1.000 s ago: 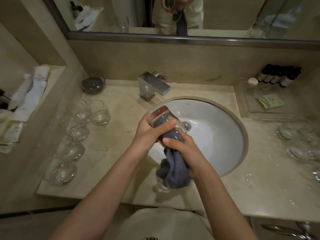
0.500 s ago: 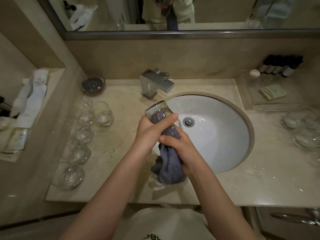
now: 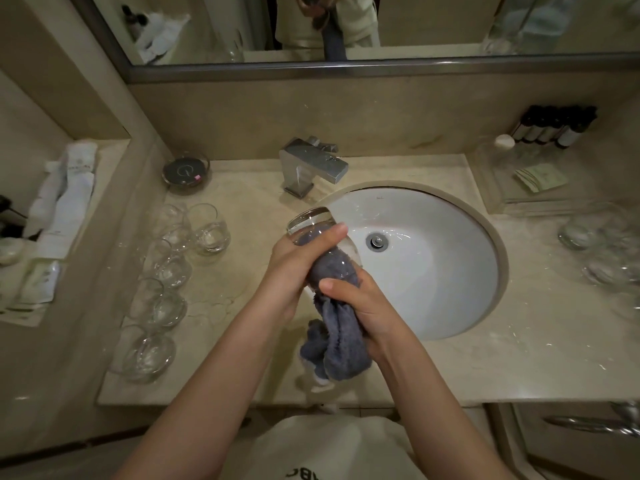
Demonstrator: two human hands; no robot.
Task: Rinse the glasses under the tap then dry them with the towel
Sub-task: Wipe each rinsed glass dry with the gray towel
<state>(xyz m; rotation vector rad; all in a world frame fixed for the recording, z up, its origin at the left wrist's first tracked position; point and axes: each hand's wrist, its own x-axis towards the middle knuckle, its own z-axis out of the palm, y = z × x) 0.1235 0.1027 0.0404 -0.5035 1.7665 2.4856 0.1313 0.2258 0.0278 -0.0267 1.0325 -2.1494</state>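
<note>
Since the earlier frame the grip has hardly changed: the glass [image 3: 320, 237] is still tilted over the sink's [image 3: 460, 306] left rim, base pointing toward the back of the counter [image 3: 242, 209]. The left hand [image 3: 298, 261] wraps its fingers round the glass. The right hand [image 3: 360, 306] clutches the grey towel [image 3: 337, 341], whose upper end is stuffed inside the glass; the rest hangs toward the counter's front edge. More glasses [image 3: 166, 268] stand along the counter's left edge.
</note>
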